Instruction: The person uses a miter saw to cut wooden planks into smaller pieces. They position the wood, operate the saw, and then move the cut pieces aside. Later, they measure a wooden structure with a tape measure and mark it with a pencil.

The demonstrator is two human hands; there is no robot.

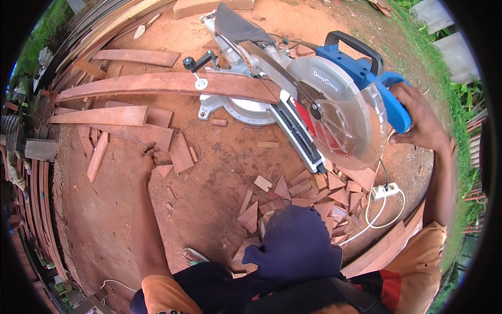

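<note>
My right hand point(421, 118) is wrapped round the blue D-shaped handle point(395, 107) of a sliding mitre saw point(327, 73). The saw's round blade shows through a clear guard point(361, 125), with red beneath it. A long reddish-brown plank point(157, 86) lies across the saw's base, under a clamp with a black knob point(189, 63), its right end near the blade. Low over the ground to the left, my left hand point(149, 156) has its fingers loosely bent and apart, with nothing visible in them. Nearest to it are a short board point(181, 153) and the end of another plank point(138, 133).
Triangular wood offcuts point(303, 193) litter the ground before my knee point(295, 235). A white power strip point(385, 191) with looping cable lies at the right. More planks point(99, 116) and long stacked boards point(104, 26) lie left; grass point(444, 68) borders the right side.
</note>
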